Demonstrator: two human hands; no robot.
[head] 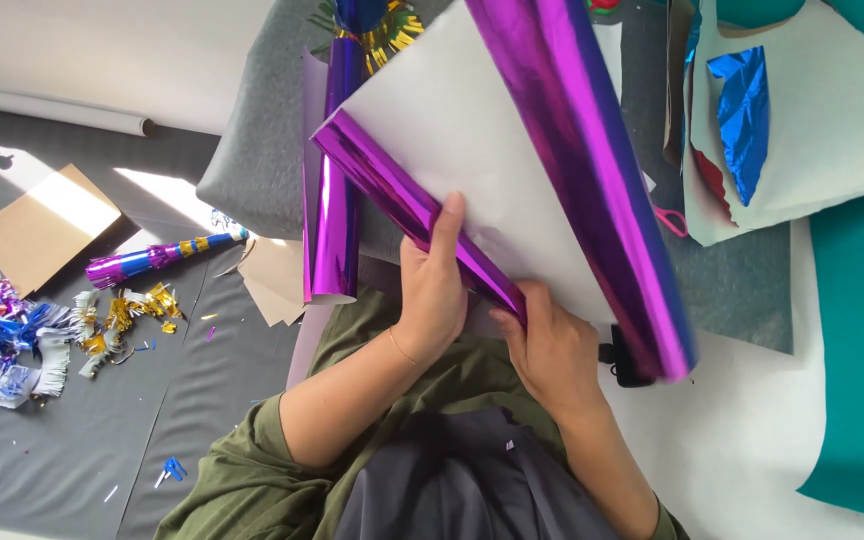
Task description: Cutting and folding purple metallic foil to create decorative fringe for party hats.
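Over lap: left hand (432, 290) and right hand (550, 345) pinching shiny purple foil sheet's rolled edge (402, 200); uneven pressure risks creasing, skewed roll.

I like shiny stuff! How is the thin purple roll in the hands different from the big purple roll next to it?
The thin purple roll is narrow and tightly wound; the big purple roll is much thicker and longer. The left hand and right hand both grip the thin roll, while nobody holds the big roll. The thin roll lies at the edge of the white sheet; the big roll lies across it. Both are glossy purple foil.
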